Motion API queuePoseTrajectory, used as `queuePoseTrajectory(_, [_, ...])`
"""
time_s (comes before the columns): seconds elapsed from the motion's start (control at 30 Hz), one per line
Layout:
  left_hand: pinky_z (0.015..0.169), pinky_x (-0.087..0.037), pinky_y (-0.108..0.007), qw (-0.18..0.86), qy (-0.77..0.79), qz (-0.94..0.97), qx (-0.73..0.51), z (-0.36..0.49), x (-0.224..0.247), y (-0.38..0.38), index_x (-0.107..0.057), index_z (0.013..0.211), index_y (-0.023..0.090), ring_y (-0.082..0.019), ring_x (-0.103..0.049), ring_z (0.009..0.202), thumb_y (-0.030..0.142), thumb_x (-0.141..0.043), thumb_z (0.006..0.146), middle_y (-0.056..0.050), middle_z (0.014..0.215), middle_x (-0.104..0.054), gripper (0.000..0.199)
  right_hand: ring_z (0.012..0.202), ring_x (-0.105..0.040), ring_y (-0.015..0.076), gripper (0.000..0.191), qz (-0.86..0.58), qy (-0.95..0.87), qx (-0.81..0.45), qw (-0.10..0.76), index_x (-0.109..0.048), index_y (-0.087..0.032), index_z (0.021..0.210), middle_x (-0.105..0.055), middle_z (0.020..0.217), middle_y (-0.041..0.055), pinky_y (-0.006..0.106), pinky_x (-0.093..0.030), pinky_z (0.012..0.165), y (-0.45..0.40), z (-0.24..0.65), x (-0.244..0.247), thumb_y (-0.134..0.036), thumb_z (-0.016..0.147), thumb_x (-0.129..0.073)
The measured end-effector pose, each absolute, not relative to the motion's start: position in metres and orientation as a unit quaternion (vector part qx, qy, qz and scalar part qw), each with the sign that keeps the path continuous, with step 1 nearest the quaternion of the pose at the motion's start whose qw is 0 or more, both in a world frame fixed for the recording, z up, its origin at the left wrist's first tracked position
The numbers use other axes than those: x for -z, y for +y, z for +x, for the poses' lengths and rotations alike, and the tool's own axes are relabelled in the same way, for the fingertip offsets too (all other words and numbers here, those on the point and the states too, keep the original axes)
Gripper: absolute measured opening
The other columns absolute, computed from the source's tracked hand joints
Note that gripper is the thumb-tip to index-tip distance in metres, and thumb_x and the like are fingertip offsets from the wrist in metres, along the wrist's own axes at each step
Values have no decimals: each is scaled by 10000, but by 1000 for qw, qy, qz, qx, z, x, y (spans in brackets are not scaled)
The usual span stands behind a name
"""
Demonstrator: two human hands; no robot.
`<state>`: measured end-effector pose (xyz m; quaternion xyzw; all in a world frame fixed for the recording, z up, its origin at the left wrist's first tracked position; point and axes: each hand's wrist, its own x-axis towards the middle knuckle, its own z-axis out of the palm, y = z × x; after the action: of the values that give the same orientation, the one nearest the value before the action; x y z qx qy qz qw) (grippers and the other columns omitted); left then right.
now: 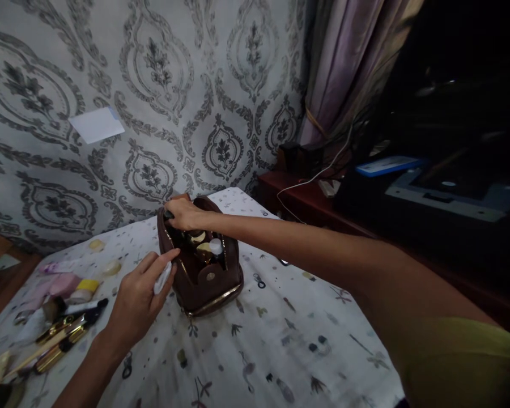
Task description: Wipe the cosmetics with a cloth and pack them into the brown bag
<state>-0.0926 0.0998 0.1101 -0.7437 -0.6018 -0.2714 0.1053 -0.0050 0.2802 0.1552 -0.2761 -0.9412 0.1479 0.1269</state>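
Note:
A brown cosmetic bag (212, 289) with gold zippers lies unzipped on the patterned sheet. Inside it sit a bottle with a white cap (216, 247) and several gold-toned items (199, 238). My right hand (185, 214) reaches into the far end of the bag; its fingers are curled by a small dark item (169, 215), and their tips are partly hidden. At the bag's left side is my left hand (138, 289), closed around a small white object (163, 277) whose kind I cannot make out. Its index finger stretches to the bag's opening.
Makeup items lie at the left, among them gold tubes (63, 345), a yellow-lidded jar (87, 286) and a pink item (63, 283). Patterned wallpaper (161, 113) rises behind. To the right are a dark red table (289, 190), a white cable (318, 174) and a curtain (335, 62).

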Motion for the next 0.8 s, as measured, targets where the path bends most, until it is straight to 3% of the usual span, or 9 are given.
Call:
queuePoseTrajectory(0.33, [634,-479,-253,102,-601,-743,276,-90,-111,101,-619,1209,221,-162,-618,717,360,-401,979,-38,846,-622,347,1090,-649,287,316,-305,-934,-147,114,-671,-81,1091,-686,1155,192,297,-524,809,282,-9,-156,-75,785,-594])
queuePoseTrajectory(0.8, [648,-493,-253,92,-596,-746,281,-88,-110,100,-572,1277,235,-161,-629,735,314,-400,988,-41,872,-604,345,1038,-664,295,267,-324,-922,-165,133,-699,-95,974,-714,1072,184,306,-529,814,290,-13,-160,-124,710,-724])
